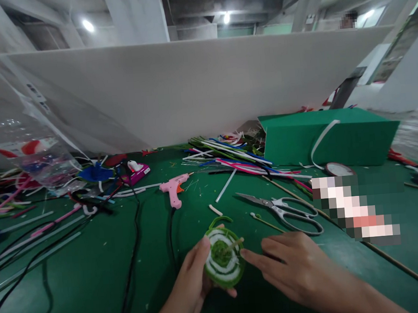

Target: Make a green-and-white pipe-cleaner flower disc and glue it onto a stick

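My left hand (194, 268) is closed around a round spiral coil of green and white fuzzy pipe cleaners (222, 256), its thumb on the left rim. A thin stick (234, 244) juts from the coil's centre, and a loose green end curls up at its top. My right hand (293, 265) reaches in from the right. Its index finger is stretched out to the coil's right edge, with the other visible fingers bent; the thumb is hard to make out. Just beyond lie silver scissors (278, 209), their blades part open, and a short stick with a green curl (266, 222).
A pink glue gun (175, 188) lies on the green table (89, 291), trailing a black cord. Several coloured pipe cleaners (230, 152) are heaped behind it. A green box (334, 137) and tape roll (339, 169) stand right; a large plastic bottle (30, 137) is left. A white panel (189, 90) borders the back.
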`<state>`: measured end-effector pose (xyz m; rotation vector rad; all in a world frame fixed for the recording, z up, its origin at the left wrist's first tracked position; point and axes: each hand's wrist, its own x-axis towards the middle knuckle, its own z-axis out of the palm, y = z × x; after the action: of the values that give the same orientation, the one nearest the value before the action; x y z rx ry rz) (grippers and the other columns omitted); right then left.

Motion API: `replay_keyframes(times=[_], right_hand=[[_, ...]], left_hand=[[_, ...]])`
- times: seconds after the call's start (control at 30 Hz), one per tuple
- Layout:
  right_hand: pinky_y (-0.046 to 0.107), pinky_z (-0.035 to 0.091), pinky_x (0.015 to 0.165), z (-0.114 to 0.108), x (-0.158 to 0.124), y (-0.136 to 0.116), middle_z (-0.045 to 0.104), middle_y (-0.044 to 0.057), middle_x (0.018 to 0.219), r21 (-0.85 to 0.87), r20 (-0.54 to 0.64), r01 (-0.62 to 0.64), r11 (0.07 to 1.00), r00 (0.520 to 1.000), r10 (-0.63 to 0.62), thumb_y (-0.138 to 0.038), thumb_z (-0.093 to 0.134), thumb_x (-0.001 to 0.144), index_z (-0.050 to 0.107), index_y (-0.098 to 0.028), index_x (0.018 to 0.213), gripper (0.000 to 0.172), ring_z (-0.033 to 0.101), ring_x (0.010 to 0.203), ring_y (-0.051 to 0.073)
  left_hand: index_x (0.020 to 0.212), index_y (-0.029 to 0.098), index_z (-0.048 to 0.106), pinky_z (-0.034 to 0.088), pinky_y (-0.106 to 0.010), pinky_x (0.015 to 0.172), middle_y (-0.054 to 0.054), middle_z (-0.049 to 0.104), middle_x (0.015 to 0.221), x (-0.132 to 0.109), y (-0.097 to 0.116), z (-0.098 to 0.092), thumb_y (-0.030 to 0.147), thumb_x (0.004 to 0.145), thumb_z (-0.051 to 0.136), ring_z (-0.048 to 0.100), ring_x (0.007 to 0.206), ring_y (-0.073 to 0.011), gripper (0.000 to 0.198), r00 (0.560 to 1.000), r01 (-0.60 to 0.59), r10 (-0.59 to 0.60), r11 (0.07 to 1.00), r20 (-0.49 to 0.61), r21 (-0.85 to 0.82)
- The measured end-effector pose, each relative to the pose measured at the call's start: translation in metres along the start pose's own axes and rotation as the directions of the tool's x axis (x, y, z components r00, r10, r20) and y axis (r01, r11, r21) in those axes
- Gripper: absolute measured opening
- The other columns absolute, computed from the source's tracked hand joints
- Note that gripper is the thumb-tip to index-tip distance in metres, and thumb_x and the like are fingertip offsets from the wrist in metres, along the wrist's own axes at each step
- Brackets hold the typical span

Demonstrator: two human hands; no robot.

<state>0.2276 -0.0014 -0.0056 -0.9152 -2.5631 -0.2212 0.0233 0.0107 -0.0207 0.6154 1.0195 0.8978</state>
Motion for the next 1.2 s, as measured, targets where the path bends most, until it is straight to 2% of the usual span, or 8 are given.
replay_keyframes(times=[0.17, 0.47, 0.63, 0.77, 0.87, 0.93, 1.07, 1.2], right_hand=[[0.027, 0.033, 0.045, 0.002, 0.0, 0.001, 0.055, 0.0, 0.064, -0.01, 0.012, -0.014, 1.0, 1.0, 0.014, -0.017, 0.043, 0.091, 0.058, -0.016, 0.11, 0.025, 0.05, 0.051, 0.013], [0.027, 0.031, 0.043, 0.003, -0.001, 0.0, 0.054, -0.001, 0.065, -0.041, 0.025, 0.028, 0.999, 0.999, -0.027, -0.017, 0.046, 0.09, 0.057, -0.016, 0.111, 0.024, 0.048, 0.051, 0.012], [0.028, 0.03, 0.043, 0.003, -0.003, -0.001, 0.053, 0.0, 0.064, -0.044, 0.054, 0.051, 0.998, 0.997, -0.048, -0.017, 0.045, 0.091, 0.056, -0.016, 0.112, 0.024, 0.048, 0.051, 0.013], [0.028, 0.03, 0.043, 0.003, -0.002, -0.001, 0.054, 0.0, 0.064, -0.023, 0.056, 0.053, 0.998, 0.997, -0.051, -0.017, 0.045, 0.09, 0.056, -0.015, 0.112, 0.025, 0.048, 0.05, 0.013], [0.028, 0.033, 0.044, 0.003, -0.002, 0.0, 0.055, 0.001, 0.064, -0.022, 0.031, 0.029, 0.999, 0.999, -0.028, -0.015, 0.045, 0.089, 0.056, -0.013, 0.112, 0.025, 0.05, 0.051, 0.014], [0.028, 0.034, 0.044, 0.003, -0.001, 0.001, 0.056, 0.001, 0.064, -0.015, 0.002, 0.004, 1.0, 1.0, -0.004, -0.016, 0.045, 0.089, 0.056, -0.013, 0.112, 0.026, 0.05, 0.051, 0.014], [0.027, 0.034, 0.044, 0.001, 0.0, 0.002, 0.057, 0.001, 0.064, 0.024, -0.007, -0.046, 0.999, 0.999, 0.046, -0.017, 0.044, 0.089, 0.058, -0.016, 0.111, 0.026, 0.051, 0.05, 0.014], [0.027, 0.033, 0.043, 0.002, -0.001, 0.001, 0.056, 0.001, 0.064, 0.031, -0.008, -0.038, 0.999, 0.999, 0.038, -0.017, 0.044, 0.089, 0.057, -0.016, 0.112, 0.026, 0.05, 0.049, 0.014]], left_hand=[[0.089, 0.013, 0.064, 0.047, -0.022, 0.043, -0.006, 0.065, 0.075, -0.002, -0.001, -0.001, 0.034, 0.064, 0.075, 0.057, 0.061, -0.0156, 0.035, 0.997, -0.024, 0.021, 0.999, 0.068, 0.037], [0.074, 0.012, 0.063, 0.029, -0.014, 0.026, 0.002, 0.051, 0.046, -0.001, -0.003, 0.002, 0.061, 0.068, 0.058, 0.044, 0.036, -0.0083, 0.05, 0.999, 0.038, -0.032, 0.99, -0.044, 0.135], [0.069, 0.012, 0.063, 0.023, -0.013, 0.025, 0.004, 0.046, 0.04, 0.001, -0.003, -0.002, 0.071, 0.069, 0.045, 0.036, 0.032, -0.0061, 0.062, 0.997, 0.067, -0.074, 0.973, 0.025, 0.219], [0.085, 0.012, 0.064, 0.022, -0.013, 0.026, 0.004, 0.047, 0.041, -0.001, -0.002, -0.003, 0.072, 0.071, 0.039, 0.036, 0.033, -0.0063, 0.066, 0.993, 0.07, -0.085, 0.982, 0.078, 0.174], [0.11, 0.017, 0.053, 0.031, -0.015, 0.031, 0.002, 0.056, 0.055, -0.005, -0.002, -0.004, 0.064, 0.067, 0.057, 0.045, 0.041, -0.0084, 0.063, 0.998, -0.001, -0.006, 0.994, 0.06, 0.109], [0.118, 0.02, 0.045, 0.035, -0.017, 0.035, 0.0, 0.06, 0.065, -0.006, -0.003, -0.005, 0.053, 0.063, 0.07, 0.049, 0.045, -0.0094, 0.069, 0.996, -0.042, 0.035, 0.995, 0.078, 0.094], [0.119, 0.018, 0.043, 0.034, -0.017, 0.035, 0.002, 0.057, 0.061, -0.004, -0.005, -0.009, 0.044, 0.059, 0.077, 0.049, 0.043, -0.0086, 0.074, 0.994, -0.052, 0.038, 0.99, 0.105, 0.129], [0.112, 0.016, 0.048, 0.024, -0.015, 0.031, 0.004, 0.053, 0.052, -0.001, -0.007, -0.012, 0.062, 0.061, 0.064, 0.043, 0.036, -0.0062, 0.07, 1.0, 0.001, -0.004, 0.989, 0.018, 0.15]])
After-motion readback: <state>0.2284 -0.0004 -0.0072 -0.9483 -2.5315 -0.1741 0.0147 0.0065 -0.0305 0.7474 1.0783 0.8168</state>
